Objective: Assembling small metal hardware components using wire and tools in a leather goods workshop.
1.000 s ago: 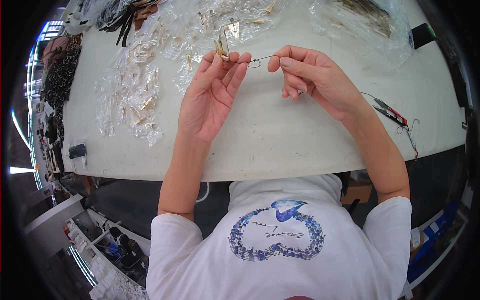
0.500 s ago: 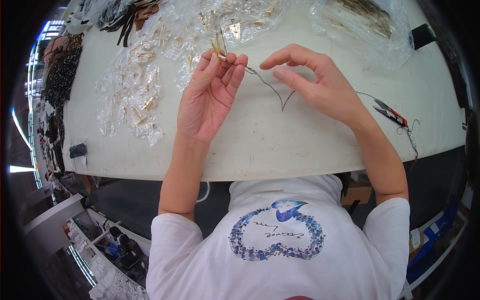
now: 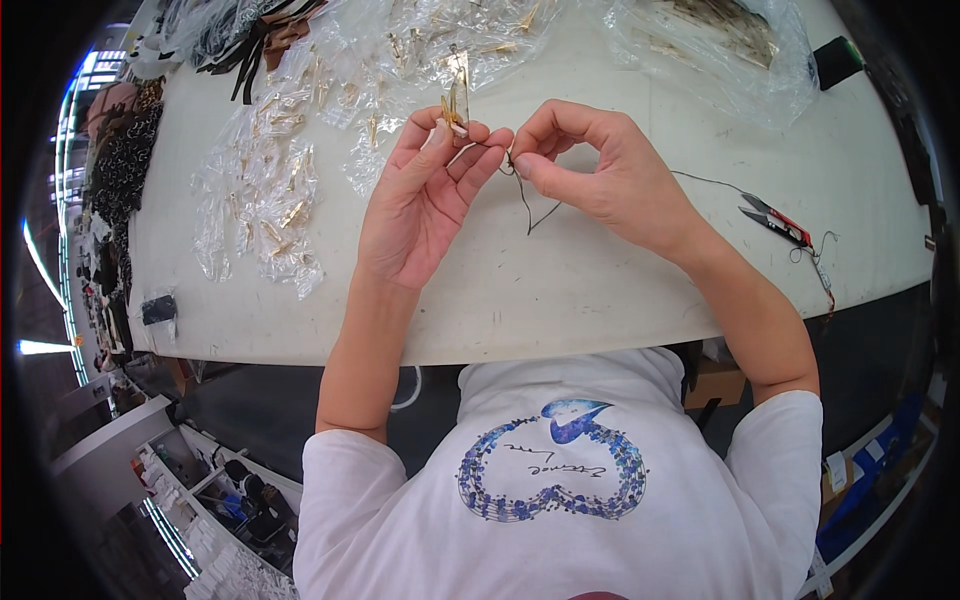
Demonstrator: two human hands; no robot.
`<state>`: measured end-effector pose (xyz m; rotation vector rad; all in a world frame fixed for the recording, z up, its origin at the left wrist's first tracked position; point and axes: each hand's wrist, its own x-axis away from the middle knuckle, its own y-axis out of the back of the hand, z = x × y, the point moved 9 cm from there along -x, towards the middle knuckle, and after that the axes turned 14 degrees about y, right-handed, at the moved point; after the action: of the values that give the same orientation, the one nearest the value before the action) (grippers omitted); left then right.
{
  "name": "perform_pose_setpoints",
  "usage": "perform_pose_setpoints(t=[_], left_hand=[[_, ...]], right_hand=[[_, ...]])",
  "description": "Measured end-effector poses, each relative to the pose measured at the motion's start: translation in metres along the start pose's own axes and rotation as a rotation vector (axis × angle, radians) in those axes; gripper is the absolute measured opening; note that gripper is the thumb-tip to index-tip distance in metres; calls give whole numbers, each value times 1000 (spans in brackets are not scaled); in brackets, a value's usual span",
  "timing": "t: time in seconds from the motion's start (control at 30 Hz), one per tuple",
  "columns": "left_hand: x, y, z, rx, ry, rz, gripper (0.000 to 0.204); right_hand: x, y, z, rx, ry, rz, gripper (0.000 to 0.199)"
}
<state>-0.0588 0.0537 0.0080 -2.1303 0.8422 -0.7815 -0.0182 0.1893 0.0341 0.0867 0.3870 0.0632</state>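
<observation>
White table (image 3: 560, 300): bags (image 3: 260, 200), snips (image 3: 775, 220)

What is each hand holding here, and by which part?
The left hand pinches small gold pieces at their lower ends between its fingertips. The right hand pinches a thin dark thread near its upper end.

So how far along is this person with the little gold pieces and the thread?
Hard to say what is finished. In hand: the left hand pinches a small gold piece while the right hand works a dark thread at it. Left: many clear bags of gold pieces lie on the white table, and red-handled snips lie untouched.
</observation>
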Motion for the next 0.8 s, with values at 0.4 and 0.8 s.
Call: perform_pose_setpoints(t=[0.4, 0.8], left_hand=[[1, 12, -1, 76, 3, -49, 13], [2, 3, -3, 34, -13, -27, 13]], right_hand=[[1, 2, 6, 43, -20, -8, 12], [2, -1, -6, -88, -88, -17, 19]])
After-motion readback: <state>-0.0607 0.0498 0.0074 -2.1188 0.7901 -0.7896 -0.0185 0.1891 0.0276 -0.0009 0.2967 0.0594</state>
